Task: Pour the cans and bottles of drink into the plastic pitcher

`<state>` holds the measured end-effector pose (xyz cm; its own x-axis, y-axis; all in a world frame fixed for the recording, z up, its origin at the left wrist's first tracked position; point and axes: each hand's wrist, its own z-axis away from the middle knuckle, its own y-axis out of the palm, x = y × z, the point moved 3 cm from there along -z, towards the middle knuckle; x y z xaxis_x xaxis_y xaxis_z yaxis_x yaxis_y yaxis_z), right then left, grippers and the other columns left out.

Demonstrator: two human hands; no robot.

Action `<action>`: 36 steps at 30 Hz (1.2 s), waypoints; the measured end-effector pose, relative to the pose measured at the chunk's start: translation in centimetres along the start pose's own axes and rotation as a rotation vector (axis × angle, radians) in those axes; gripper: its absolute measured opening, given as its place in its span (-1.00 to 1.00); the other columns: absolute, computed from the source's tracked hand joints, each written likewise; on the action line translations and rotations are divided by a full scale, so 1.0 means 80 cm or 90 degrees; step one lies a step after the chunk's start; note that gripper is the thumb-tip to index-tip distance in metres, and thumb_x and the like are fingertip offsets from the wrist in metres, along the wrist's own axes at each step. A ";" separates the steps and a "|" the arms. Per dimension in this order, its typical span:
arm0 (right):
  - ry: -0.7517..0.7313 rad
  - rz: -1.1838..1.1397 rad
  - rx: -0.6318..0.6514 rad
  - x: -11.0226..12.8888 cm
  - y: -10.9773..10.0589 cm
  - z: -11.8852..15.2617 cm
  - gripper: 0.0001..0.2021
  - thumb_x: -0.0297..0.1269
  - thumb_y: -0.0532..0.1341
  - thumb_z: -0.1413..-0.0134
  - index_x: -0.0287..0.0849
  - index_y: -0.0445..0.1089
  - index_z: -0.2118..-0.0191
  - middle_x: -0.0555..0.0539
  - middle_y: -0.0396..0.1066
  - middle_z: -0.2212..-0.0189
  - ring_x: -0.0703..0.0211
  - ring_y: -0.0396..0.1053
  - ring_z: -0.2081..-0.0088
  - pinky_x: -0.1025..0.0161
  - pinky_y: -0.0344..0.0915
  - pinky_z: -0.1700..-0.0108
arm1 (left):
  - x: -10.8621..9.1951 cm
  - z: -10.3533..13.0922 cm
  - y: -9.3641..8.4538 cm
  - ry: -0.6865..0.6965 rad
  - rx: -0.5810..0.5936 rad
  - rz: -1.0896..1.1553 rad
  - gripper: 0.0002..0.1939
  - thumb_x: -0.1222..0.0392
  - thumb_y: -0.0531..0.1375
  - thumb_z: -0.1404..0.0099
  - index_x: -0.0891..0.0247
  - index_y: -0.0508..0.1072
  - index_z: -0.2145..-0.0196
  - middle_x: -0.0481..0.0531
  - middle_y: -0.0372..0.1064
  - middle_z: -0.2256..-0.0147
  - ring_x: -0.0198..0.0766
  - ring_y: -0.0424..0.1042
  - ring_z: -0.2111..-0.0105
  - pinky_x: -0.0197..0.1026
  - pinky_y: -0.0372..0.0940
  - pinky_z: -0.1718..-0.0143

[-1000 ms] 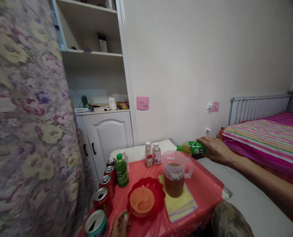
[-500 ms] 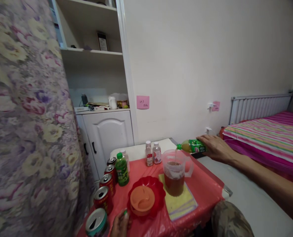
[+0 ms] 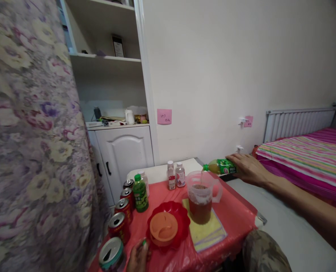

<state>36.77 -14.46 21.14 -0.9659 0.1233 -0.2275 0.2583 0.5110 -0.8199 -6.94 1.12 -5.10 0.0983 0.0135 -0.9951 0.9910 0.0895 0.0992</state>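
My right hand (image 3: 247, 169) is wrapped around a green-labelled drink bottle (image 3: 220, 166), tipped nearly level with its mouth to the left. A thin stream runs from it into the clear plastic pitcher (image 3: 200, 204), which holds brown liquid with some froth. The pitcher stands on a folded yellow cloth (image 3: 204, 236). At the table's near edge, my left hand (image 3: 138, 256) pinches a small green bottle cap (image 3: 144, 242). Beside that hand lies a red scalloped plate (image 3: 183, 230) with an orange lidded bowl (image 3: 163, 228) on it.
Several opened cans (image 3: 119, 226) line the table's left side. A full green bottle (image 3: 140, 193) stands by them, and small clear bottles (image 3: 180, 175) stand at the back. A red plastic sheet (image 3: 236, 211) covers the table. A floral curtain (image 3: 34, 132) hangs left; a bed (image 3: 306, 151) is right.
Liquid keeps running from the tilted bottle into the pitcher. Both hands stay nearly where they were; the view has shifted very slightly.
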 end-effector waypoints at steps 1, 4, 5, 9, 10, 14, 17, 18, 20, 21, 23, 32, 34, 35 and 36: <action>0.000 0.001 -0.001 0.000 0.000 0.000 -0.53 -0.37 0.27 -0.06 -0.19 0.33 -0.13 -0.26 0.50 -0.01 -0.13 0.47 0.04 0.11 0.30 0.07 | 0.002 -0.001 0.000 -0.003 0.003 0.004 -0.23 -0.42 0.38 0.28 0.26 0.53 0.27 0.01 0.51 0.42 -0.08 0.48 0.42 -0.05 0.41 0.32; 0.001 0.005 0.001 -0.001 0.001 -0.001 -0.53 -0.36 0.25 -0.08 -0.20 0.32 -0.14 -0.26 0.49 -0.02 -0.14 0.46 0.03 0.08 0.30 0.06 | 0.007 -0.004 -0.001 -0.018 0.003 0.034 -0.19 -0.40 0.41 0.32 0.28 0.52 0.24 0.01 0.51 0.41 -0.10 0.47 0.42 -0.06 0.41 0.31; 0.002 0.004 0.002 -0.002 0.001 -0.001 -0.54 -0.36 0.24 -0.08 -0.20 0.32 -0.14 -0.26 0.49 -0.01 -0.14 0.46 0.03 0.07 0.31 0.06 | 0.008 -0.004 -0.001 -0.024 0.002 0.040 -0.19 -0.40 0.42 0.33 0.28 0.52 0.25 0.01 0.50 0.41 -0.10 0.47 0.42 -0.07 0.41 0.31; -0.001 0.000 0.009 -0.003 0.000 -0.003 -0.54 -0.38 0.24 -0.06 -0.19 0.33 -0.12 -0.28 0.49 -0.02 -0.16 0.46 0.04 0.03 0.31 0.05 | 0.005 -0.003 0.000 -0.024 0.000 0.028 -0.21 -0.40 0.41 0.34 0.26 0.53 0.28 0.00 0.51 0.42 -0.10 0.47 0.43 -0.06 0.41 0.33; -0.002 0.001 0.011 -0.003 -0.001 -0.003 -0.54 -0.38 0.24 -0.05 -0.18 0.34 -0.12 -0.28 0.49 -0.02 -0.16 0.46 0.04 0.03 0.31 0.04 | 0.003 -0.002 0.000 -0.022 -0.001 0.028 -0.21 -0.41 0.41 0.34 0.26 0.53 0.28 0.00 0.51 0.42 -0.10 0.47 0.43 -0.06 0.41 0.33; 0.000 0.010 0.017 -0.002 -0.003 -0.003 -0.54 -0.43 0.22 -0.03 -0.19 0.35 -0.11 -0.29 0.49 -0.03 -0.17 0.46 0.03 0.03 0.31 0.05 | 0.001 0.000 0.000 -0.035 -0.005 0.041 -0.18 -0.40 0.43 0.39 0.28 0.52 0.27 0.01 0.51 0.40 -0.11 0.47 0.43 -0.08 0.41 0.32; -0.002 0.015 0.006 -0.003 -0.004 -0.003 -0.53 -0.44 0.22 -0.02 -0.19 0.35 -0.11 -0.28 0.49 -0.03 -0.18 0.46 0.03 0.03 0.31 0.04 | 0.001 0.001 0.001 -0.033 -0.008 0.037 -0.18 -0.40 0.42 0.38 0.27 0.53 0.27 0.01 0.52 0.39 -0.10 0.47 0.42 -0.09 0.41 0.32; -0.002 0.017 0.003 -0.003 -0.004 -0.003 -0.53 -0.43 0.22 -0.02 -0.18 0.34 -0.12 -0.28 0.49 -0.03 -0.18 0.46 0.02 0.02 0.31 0.04 | 0.001 0.001 0.001 -0.031 -0.010 0.037 -0.18 -0.41 0.42 0.38 0.27 0.53 0.28 0.01 0.51 0.40 -0.10 0.47 0.43 -0.08 0.41 0.32; -0.004 0.022 0.005 -0.004 -0.003 -0.002 -0.52 -0.43 0.22 -0.03 -0.19 0.33 -0.12 -0.28 0.49 -0.04 -0.18 0.45 0.02 0.02 0.31 0.04 | 0.000 0.001 0.002 -0.026 -0.010 0.035 -0.20 -0.42 0.41 0.37 0.26 0.52 0.29 0.01 0.51 0.42 -0.10 0.47 0.43 -0.07 0.41 0.34; -0.004 0.025 0.006 -0.004 -0.003 -0.003 -0.52 -0.43 0.22 -0.03 -0.19 0.33 -0.13 -0.28 0.49 -0.04 -0.18 0.45 0.02 0.03 0.31 0.03 | 0.000 0.001 0.003 -0.023 -0.010 0.033 -0.21 -0.42 0.40 0.37 0.25 0.52 0.30 0.00 0.50 0.43 -0.09 0.47 0.43 -0.06 0.41 0.34; -0.007 0.031 0.009 -0.005 -0.002 -0.003 -0.50 -0.44 0.21 -0.03 -0.20 0.31 -0.14 -0.27 0.49 -0.03 -0.18 0.45 0.01 0.03 0.31 0.03 | -0.002 0.002 0.003 -0.014 -0.009 0.026 -0.23 -0.43 0.39 0.34 0.25 0.52 0.32 0.00 0.49 0.45 -0.08 0.47 0.43 -0.06 0.41 0.35; -0.013 0.041 -0.001 -0.008 -0.004 -0.005 -0.51 -0.46 0.21 -0.02 -0.19 0.32 -0.13 -0.26 0.51 -0.02 -0.15 0.46 0.02 0.07 0.30 0.06 | 0.009 -0.004 -0.001 -0.009 -0.002 0.032 -0.24 -0.39 0.41 0.31 0.26 0.52 0.28 0.00 0.51 0.43 -0.10 0.48 0.44 -0.06 0.41 0.33; -0.013 0.044 -0.005 -0.009 -0.004 -0.005 -0.51 -0.46 0.21 -0.02 -0.18 0.32 -0.13 -0.25 0.50 -0.03 -0.14 0.46 0.02 0.08 0.29 0.05 | 0.013 -0.006 -0.002 -0.014 -0.001 0.030 -0.24 -0.39 0.41 0.31 0.26 0.52 0.28 -0.01 0.51 0.43 -0.09 0.48 0.43 -0.06 0.41 0.33; -0.012 0.047 -0.005 -0.009 -0.005 -0.005 -0.51 -0.45 0.21 -0.03 -0.17 0.32 -0.13 -0.25 0.50 -0.03 -0.14 0.46 0.02 0.08 0.29 0.05 | 0.014 -0.007 -0.002 -0.013 0.000 0.028 -0.24 -0.38 0.41 0.30 0.26 0.52 0.27 -0.01 0.51 0.42 -0.09 0.49 0.43 -0.06 0.42 0.33; -0.012 0.048 -0.005 -0.009 -0.005 -0.005 -0.51 -0.45 0.21 -0.03 -0.17 0.32 -0.13 -0.24 0.50 -0.03 -0.14 0.46 0.02 0.08 0.29 0.05 | 0.016 -0.008 -0.002 -0.013 0.003 0.026 -0.25 -0.37 0.41 0.28 0.26 0.53 0.26 -0.01 0.52 0.41 -0.10 0.49 0.42 -0.07 0.42 0.31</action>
<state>37.34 -14.38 21.84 -0.9430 0.1457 -0.2991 0.3308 0.5072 -0.7958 -7.06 1.77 -6.36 0.1410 -0.0027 -0.9900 0.9865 0.0845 0.1403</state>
